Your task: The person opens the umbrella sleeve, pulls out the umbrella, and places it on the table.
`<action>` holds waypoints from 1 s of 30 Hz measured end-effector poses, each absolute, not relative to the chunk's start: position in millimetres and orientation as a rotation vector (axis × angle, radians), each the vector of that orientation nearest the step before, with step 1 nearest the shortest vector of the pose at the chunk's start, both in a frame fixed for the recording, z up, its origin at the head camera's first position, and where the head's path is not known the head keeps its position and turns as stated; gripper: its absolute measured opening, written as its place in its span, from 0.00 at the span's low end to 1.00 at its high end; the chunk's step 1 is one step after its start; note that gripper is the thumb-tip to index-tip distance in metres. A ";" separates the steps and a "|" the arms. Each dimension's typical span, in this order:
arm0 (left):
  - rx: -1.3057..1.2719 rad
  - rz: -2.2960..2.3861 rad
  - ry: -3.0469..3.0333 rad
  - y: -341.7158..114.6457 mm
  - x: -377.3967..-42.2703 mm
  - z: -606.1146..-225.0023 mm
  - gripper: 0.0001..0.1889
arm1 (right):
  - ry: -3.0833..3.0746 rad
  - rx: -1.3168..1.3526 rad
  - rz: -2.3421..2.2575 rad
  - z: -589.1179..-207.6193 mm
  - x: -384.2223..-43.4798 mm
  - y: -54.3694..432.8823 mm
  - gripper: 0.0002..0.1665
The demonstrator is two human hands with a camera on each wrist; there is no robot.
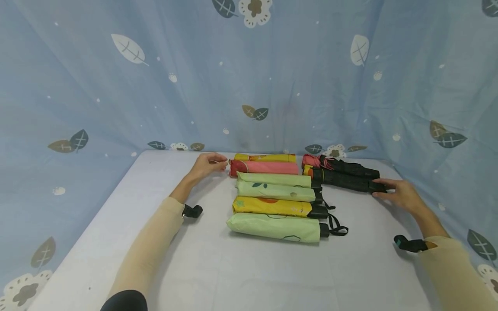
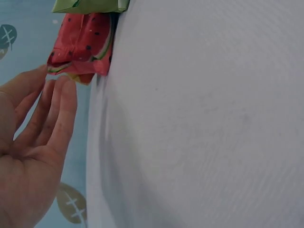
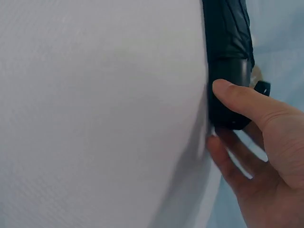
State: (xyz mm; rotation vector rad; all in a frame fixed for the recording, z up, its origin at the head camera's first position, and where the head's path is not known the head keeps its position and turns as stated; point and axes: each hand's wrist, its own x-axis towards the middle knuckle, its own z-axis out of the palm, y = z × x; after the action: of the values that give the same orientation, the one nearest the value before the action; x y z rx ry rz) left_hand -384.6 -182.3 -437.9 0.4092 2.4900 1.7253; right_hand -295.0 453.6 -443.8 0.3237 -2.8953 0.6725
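Observation:
My left hand is at the left end of a pink folded umbrella. In the left wrist view its red watermelon-print end sits right at my fingertips, and the fingers are loosely extended. At the right, my right hand grips the handle end of a black folded umbrella, which shows yellow at its left end. In the right wrist view my thumb lies over the black handle, with fingers around its far side. Behind it lies another dark umbrella with a pink end.
A yellow umbrella lies behind the pink one. In front are two pale green umbrellas, a yellow one and a larger green one, side by side on the white table. A blue leaf-print curtain hangs behind.

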 end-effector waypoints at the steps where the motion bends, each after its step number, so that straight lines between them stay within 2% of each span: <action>1: 0.409 1.718 2.496 -182.8 -384.3 -437.3 0.16 | -2.911 0.316 0.665 -442.3 -294.6 452.4 0.30; 11: 0.511 1.653 2.485 -175.0 -374.2 -428.3 0.14 | -2.953 0.233 0.675 -412.7 -293.8 421.8 0.35; 23: 0.685 1.497 2.566 -160.6 -366.4 -431.2 0.12 | -2.727 0.562 0.592 -401.3 -300.7 369.7 0.22; 30: 0.700 1.427 2.578 -157.8 -362.7 -434.3 0.14 | -2.746 0.674 0.603 -404.0 -306.8 343.5 0.21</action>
State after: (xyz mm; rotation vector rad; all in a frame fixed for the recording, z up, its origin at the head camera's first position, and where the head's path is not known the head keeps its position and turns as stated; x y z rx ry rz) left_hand -362.7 -157.8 -434.3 0.7005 2.5778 1.4266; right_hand -306.8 343.5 -404.0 0.6738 -2.7457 0.6033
